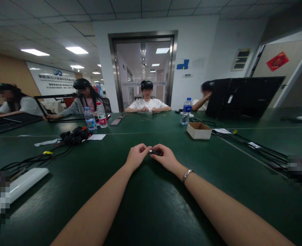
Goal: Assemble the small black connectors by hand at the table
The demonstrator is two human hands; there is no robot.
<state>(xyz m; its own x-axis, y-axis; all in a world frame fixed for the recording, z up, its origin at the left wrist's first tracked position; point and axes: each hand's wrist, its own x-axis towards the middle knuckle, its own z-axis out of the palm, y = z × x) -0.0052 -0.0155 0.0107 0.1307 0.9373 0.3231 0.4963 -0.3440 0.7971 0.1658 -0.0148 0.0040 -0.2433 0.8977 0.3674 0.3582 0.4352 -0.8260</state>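
Observation:
Over the green table (130, 212), my two hands meet at a small, dark, stick-shaped object (155, 152) with a silvery end. My right hand (167, 158), with a silver bracelet on its wrist, is closed around the dark body of it. The thumb and fingers of my left hand (136, 158) are pinched together right by the silvery end. Whether my left fingers hold a part of it cannot be made out. The object is too small to name its kind.
An open cardboard box (199, 131) stands ahead to the right, near a blue-capped water bottle (186, 112). Two bottles (96, 118) and a dark cable bundle (75, 135) are left. A black monitor (243, 97) stands far right. Several people with headsets sit around the table.

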